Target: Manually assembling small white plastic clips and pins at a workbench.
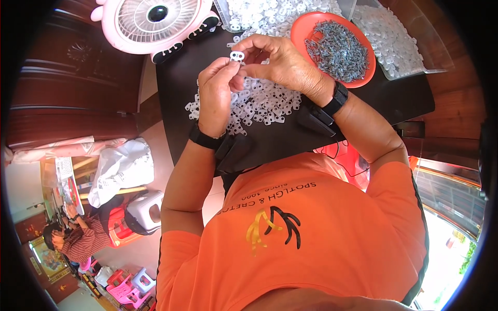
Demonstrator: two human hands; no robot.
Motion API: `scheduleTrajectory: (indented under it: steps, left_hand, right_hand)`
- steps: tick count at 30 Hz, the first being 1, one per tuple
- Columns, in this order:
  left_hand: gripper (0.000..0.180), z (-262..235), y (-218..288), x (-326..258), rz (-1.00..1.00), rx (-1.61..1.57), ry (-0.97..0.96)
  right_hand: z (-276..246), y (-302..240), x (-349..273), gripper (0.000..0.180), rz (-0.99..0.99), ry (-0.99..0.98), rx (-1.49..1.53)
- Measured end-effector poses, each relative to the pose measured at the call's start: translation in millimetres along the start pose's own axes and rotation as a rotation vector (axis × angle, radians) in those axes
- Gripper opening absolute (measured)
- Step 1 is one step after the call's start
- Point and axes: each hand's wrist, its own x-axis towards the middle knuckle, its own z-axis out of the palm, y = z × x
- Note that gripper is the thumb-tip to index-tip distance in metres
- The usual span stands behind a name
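Nearest me, the orange shirt (332, 243), close up to the dark table (179, 72), which probably keeps the reach short. Left hand (215, 92) pinching one white clip (237, 55) between thumb and finger, raised over the table; the low grip leaves both its holes showing, I'd guess for a clear view. Right hand (288, 65) curled just beside the clip; whether its fingers grip anything small, I cannot tell. Black bands (340, 96) on both wrists. Loose pile (270, 103) of similar pieces beneath the hands, likely there for easy picking. Beside the right hand, red plate (300, 41) heaped with grey bits (340, 52); the rim presumably stops them scattering. Further out, two clear bins (222, 14) of white pieces, perhaps set back to leave working room. Fan (158, 14) at far left, grille turned our way, I suppose for air. Well apart, lower left, a person (85, 242) in a striped top
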Motion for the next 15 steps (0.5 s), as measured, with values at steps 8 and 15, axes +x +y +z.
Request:
scheduleTrajectory:
  steps: [8,15]
  left_hand:
    - [0.028,-1.5,-3.2,2.4,-0.038,-0.018,-0.026]
    - [0.027,-4.4,-8.5,4.8,-0.037,-0.026,-0.038]
  right_hand:
    - [1.5,-9.9,-4.1,0.032,-0.013,0.014,-0.206]
    - [0.6,-9.6,-3.3,0.031,-0.098,-0.010,-0.273]
